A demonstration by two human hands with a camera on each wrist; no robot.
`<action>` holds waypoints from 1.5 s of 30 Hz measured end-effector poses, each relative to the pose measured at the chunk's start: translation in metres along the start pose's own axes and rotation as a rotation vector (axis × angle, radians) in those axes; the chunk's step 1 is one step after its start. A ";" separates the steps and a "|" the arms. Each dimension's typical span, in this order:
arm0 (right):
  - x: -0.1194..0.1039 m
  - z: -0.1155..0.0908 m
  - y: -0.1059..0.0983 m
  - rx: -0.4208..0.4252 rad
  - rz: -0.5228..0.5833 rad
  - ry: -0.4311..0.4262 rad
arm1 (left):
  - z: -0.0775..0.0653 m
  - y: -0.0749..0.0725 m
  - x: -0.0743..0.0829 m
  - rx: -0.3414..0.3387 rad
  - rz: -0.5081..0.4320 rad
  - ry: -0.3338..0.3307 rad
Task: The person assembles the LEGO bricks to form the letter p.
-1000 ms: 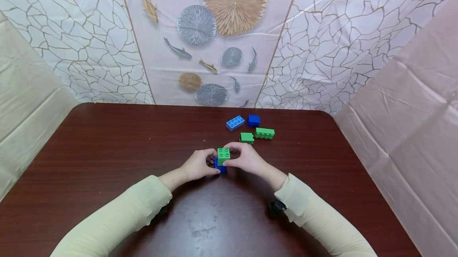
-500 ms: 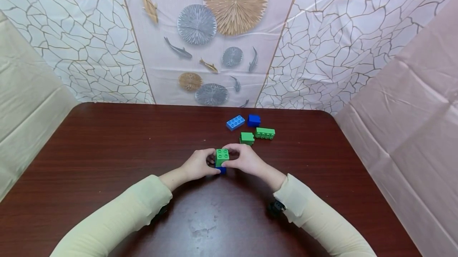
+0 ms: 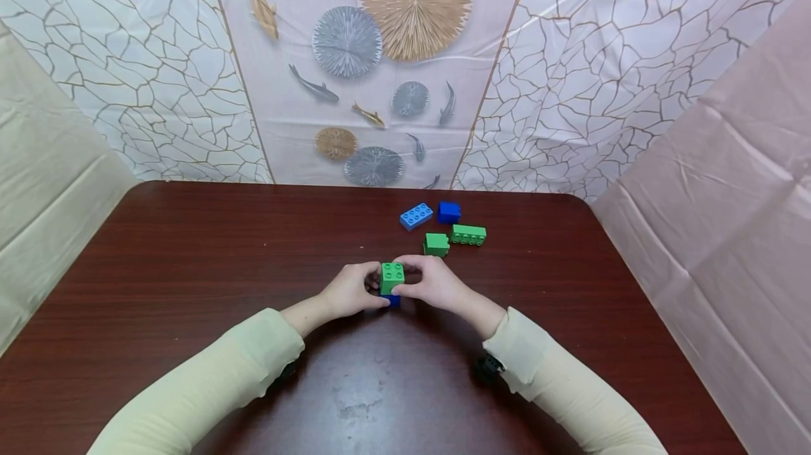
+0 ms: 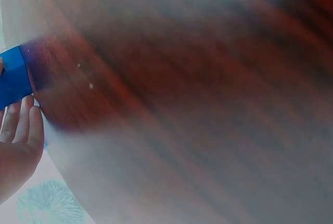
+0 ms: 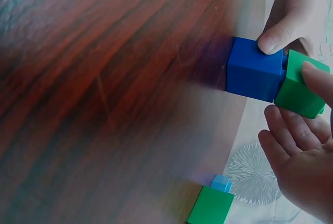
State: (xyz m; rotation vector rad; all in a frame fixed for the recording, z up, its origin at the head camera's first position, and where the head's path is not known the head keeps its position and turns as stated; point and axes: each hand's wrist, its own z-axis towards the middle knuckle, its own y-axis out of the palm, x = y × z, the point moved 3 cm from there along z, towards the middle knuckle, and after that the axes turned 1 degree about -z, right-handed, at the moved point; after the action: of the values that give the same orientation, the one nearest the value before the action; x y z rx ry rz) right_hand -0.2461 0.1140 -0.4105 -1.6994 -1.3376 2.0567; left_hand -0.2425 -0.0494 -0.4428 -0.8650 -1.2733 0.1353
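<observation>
My left hand (image 3: 345,291) pinches a dark blue toy building block (image 3: 394,301), its thumb on the near side. With thumb and fingers, my right hand (image 3: 438,284) holds a square green building block (image 3: 392,275) right over the blue one, four-stud face up. The right wrist view shows the blue block (image 5: 252,73) standing on the table, some of its studs visible in a narrow gap below the slightly tilted green block (image 5: 297,91). In the left wrist view only part of the blue block (image 4: 14,78) shows at the left edge.
Farther back on the dark wood table (image 3: 190,251) lie a light blue block (image 3: 416,216), a dark blue block (image 3: 449,213), a long green block (image 3: 468,235) and a small green block (image 3: 436,244). A patterned cloth (image 3: 355,117) hangs behind the table's far edge.
The green block has shifted slightly left, from offset over the blue block to squarely above it, covering more of it. My left hand stays nearly in place.
</observation>
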 end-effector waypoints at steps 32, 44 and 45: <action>-0.017 0.000 -0.002 0.074 -0.070 -0.172 | 0.000 -0.002 0.001 -0.017 0.000 0.026; -0.020 0.003 -0.002 0.060 -0.150 -0.187 | 0.000 -0.002 0.001 -0.025 -0.003 0.051; -0.020 0.004 -0.002 0.062 -0.154 -0.188 | 0.000 -0.002 0.001 -0.026 -0.001 0.051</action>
State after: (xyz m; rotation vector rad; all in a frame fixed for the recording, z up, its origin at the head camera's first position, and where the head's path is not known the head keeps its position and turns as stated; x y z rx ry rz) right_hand -0.2429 0.1008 -0.3951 -1.3614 -1.3936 2.1874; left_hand -0.2430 -0.0502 -0.4405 -0.8847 -1.2298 0.0951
